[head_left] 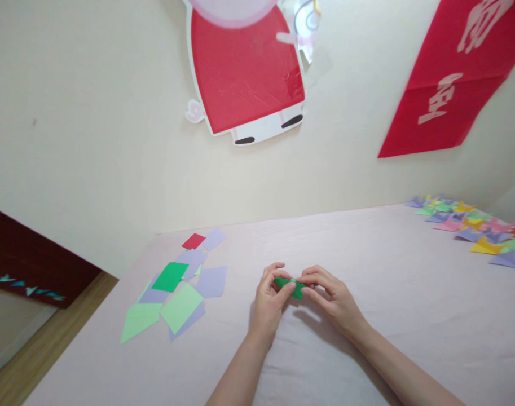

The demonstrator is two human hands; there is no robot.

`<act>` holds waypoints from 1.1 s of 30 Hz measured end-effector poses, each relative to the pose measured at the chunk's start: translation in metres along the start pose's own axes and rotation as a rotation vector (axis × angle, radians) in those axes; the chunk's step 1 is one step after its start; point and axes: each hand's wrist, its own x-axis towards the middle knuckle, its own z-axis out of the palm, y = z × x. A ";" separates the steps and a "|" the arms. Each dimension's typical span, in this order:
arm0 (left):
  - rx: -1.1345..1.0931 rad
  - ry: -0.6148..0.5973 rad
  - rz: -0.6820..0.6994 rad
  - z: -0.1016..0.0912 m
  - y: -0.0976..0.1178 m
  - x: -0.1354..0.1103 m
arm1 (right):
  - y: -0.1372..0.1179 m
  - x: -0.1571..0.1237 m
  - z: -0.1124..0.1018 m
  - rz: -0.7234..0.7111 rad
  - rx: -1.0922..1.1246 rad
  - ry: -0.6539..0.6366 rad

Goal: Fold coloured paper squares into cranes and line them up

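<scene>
A small piece of folded green paper (288, 286) is held just above the pale cloth, in front of me. My left hand (271, 296) pinches its left part, thumb on the near face and fingers behind. At the paper's right end, my right hand (330, 294) is closed with thumb and forefinger on its edge. Fingers cover parts of the paper, so its full folded shape is hidden. Left of my hands lie flat loose sheets: a dark green sheet (170, 277), a light green sheet (181, 308), a red sheet (193, 241) and several lilac sheets (211, 281).
Several rows of folded paper figures (485, 246) in mixed colours stand at the far right of the cloth-covered surface (392, 282). A wall (113, 141) rises behind it, bearing a red cartoon cutout (249, 67) and a red banner (447, 84). The surface's left edge drops toward a wooden floor (49, 332).
</scene>
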 end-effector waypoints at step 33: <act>0.526 0.008 0.198 0.003 0.012 -0.008 | -0.008 -0.003 -0.002 -0.412 -0.659 0.164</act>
